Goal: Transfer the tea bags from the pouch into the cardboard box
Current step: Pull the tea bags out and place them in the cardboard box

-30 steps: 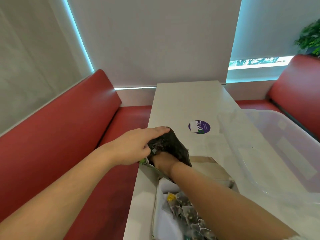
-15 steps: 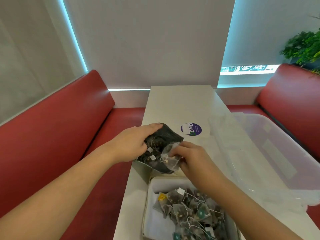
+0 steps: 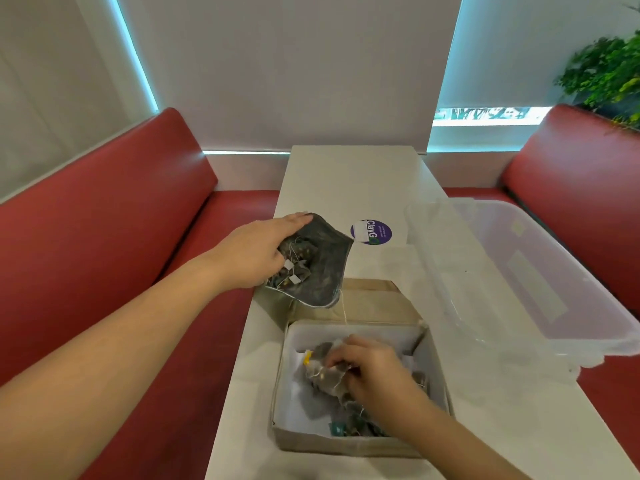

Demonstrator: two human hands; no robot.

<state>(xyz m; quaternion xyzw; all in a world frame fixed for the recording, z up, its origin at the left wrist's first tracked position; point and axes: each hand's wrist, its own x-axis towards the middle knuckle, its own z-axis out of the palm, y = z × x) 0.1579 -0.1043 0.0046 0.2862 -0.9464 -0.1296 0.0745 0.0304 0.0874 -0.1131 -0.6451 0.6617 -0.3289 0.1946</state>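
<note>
A: How are the bags (image 3: 323, 379) handling?
B: I'm judging them light, soft, tangling. My right hand (image 3: 372, 370) is pinching 1 by its mesh inside the box (image 3: 346, 443); my left hand (image 3: 252, 259) is gripping the pouch (image 3: 322, 271) behind the box.

The left hand (image 3: 254, 256), forearm stretched forward, grips the pouch (image 3: 322, 268) between thumb and fingers, while the right hand (image 3: 372, 372), nearer the body and lower, pinches a tea bag (image 3: 323, 377) in its fingertips.
</note>
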